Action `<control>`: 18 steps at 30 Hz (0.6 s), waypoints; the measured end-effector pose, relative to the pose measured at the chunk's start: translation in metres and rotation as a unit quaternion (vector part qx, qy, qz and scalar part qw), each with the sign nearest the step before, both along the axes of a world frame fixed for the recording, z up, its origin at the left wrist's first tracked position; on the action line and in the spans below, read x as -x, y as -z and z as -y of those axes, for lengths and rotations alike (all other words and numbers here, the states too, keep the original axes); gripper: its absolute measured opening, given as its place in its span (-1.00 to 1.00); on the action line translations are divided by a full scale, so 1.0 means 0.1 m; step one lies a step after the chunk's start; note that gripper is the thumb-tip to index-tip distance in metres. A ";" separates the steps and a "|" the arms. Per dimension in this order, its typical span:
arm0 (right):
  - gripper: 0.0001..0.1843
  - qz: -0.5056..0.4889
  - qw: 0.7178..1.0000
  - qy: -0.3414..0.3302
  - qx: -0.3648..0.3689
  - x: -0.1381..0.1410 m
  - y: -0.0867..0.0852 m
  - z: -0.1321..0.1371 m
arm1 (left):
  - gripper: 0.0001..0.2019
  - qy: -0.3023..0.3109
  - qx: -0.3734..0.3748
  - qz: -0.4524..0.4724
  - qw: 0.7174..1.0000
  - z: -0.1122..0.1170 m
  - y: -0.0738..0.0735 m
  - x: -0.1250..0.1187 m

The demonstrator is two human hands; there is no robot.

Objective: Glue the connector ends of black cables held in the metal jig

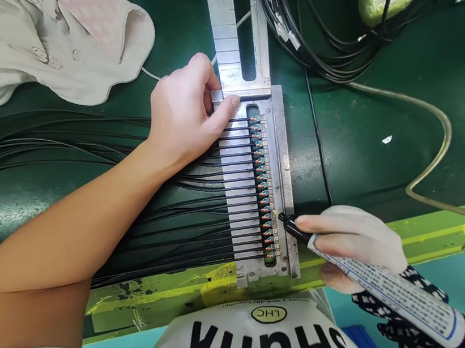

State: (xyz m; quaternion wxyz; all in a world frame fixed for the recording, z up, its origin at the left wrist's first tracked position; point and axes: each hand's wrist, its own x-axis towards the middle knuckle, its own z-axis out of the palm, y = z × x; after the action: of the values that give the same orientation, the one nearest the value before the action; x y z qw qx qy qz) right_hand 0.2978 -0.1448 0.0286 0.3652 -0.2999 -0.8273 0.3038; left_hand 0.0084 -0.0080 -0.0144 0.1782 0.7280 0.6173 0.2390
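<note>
My left hand (pixel 189 114) grips the upper left edge of a metal fixture (pixel 231 182), its thumb lying on the plate and its fingers curled around the side. A row of thin black cables (pixel 198 201) enters the fixture from the left. Each cable ends in a small connector with orange and green stripped wires (pixel 265 193), lined up along a slot. My right hand (pixel 356 239) holds a thick marker pen (pixel 389 289) with a printed white label and black ends. Its narrow yellowish tip is at a connector in the lower half of the row.
A slotted metal bar (pixel 224 39) extends from the fixture's top. Coiled black cables (pixel 329 55) lie at the upper right, beside a beige cord (pixel 444 127). White printed cloth (pixel 92 35) covers the upper left. Yellow-green tape (pixel 161 290) edges the green table (pixel 361 139).
</note>
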 end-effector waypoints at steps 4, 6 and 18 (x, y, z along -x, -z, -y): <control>-0.86 0.001 1.000 0.006 -0.005 0.01 0.00 -0.02 | -0.80 0.010 -0.023 -0.001 1.000 -0.01 0.02 0.01; -0.86 -0.005 1.000 0.007 -0.007 0.02 -0.01 -0.02 | -0.78 0.013 -0.035 -0.013 0.999 -0.02 0.04 0.01; -0.88 -0.017 0.999 0.006 0.030 0.02 -0.01 0.03 | -0.74 0.027 -0.063 -0.028 0.997 -0.04 0.07 0.01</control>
State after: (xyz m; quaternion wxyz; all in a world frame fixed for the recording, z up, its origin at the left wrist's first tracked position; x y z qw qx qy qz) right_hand 0.2954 -0.1477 0.0292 0.3719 -0.3101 -0.8095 0.3320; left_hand 0.0074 -0.0037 -0.0218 0.1210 0.7607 0.5860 0.2517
